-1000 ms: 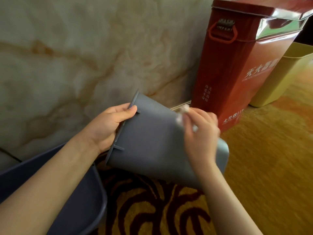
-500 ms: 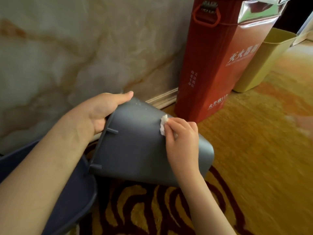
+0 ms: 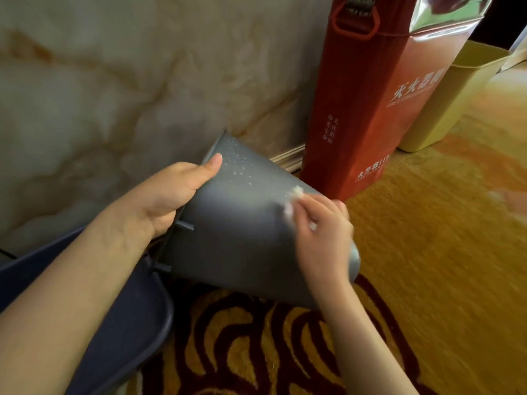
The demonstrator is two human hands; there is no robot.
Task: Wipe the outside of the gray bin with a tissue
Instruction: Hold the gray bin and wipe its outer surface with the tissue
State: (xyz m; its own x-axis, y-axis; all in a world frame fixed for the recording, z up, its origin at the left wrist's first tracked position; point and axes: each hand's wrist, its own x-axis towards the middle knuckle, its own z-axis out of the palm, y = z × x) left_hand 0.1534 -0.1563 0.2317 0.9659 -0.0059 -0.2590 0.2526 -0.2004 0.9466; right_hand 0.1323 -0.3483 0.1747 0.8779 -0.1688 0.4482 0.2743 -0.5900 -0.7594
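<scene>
1. Nearest the viewer, both forearms reach forward over a patterned carpet point(image 3: 256, 352) with dark red swirls. A dark blue-gray container rim point(image 3: 137, 323) sits low on the left, just under the left forearm.
2. The gray bin point(image 3: 236, 238) is held off the floor, tipped on its side, mouth to the left and base to the right, between the two hands.
3. The left hand point(image 3: 171, 195) is clamped on the bin's rim: the thumb lies across the outer wall, and the other fingers appear to curl inside, though they are hidden.
4. The right hand point(image 3: 322, 232) has its fingers drawn together, pinching a small wad of white tissue point(image 3: 296, 192) against the upper outer wall.
5. Change: compared with half a second ago, the tissue sits further up and toward the base end. A patch of pale specks point(image 3: 236, 163) near the rim now faces the viewer, unwiped.
6. Judgement: wiping is under way and incomplete; the speckled patch and the underside remain.
7. Beyond the bin, a red fire-extinguisher box point(image 3: 362, 115) stands just beside the base end, limiting room to the right.
8. The marble wall point(image 3: 114, 81) is close behind. A yellow bin point(image 3: 445, 104) stands past the red box. Open carpet lies to the right.
</scene>
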